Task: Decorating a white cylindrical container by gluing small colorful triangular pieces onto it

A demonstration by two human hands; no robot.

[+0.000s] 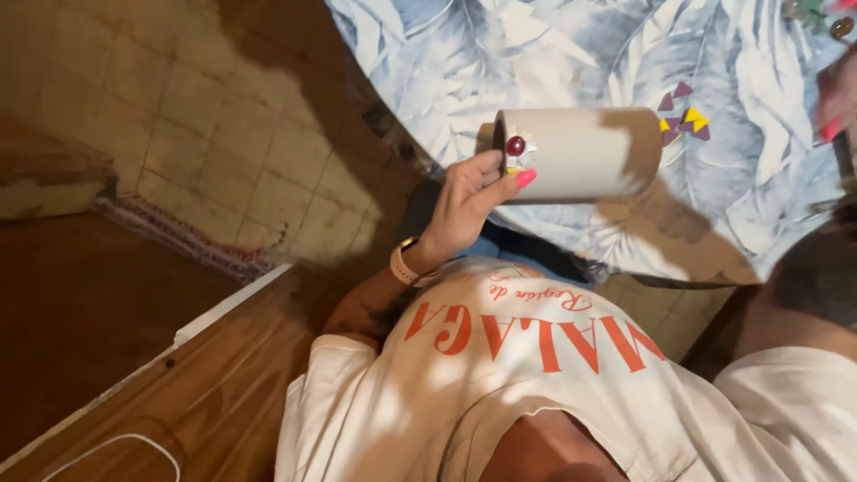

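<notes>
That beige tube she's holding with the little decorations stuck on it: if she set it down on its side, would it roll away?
Probably: the beige tube is a plain round cylinder, so it could roll on the leaf-print tablecloth. The red bead and triangles might snag it. The left hand holds it by one end alone, so it seems light.

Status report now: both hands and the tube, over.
Left hand grips cardboard tube by its end. Right hand at frame edge, grip unclear. Tube above leaf-print tablecloth, nothing blocking.

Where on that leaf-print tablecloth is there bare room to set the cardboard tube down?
The leaf-print tablecloth is bare above the cardboard tube, from the left edge across the top middle. Below the tube, cloth toward the near edge is also free. Crowded spots: small triangle pieces by the tube's right end, right hand and small items in the top right corner.
</notes>
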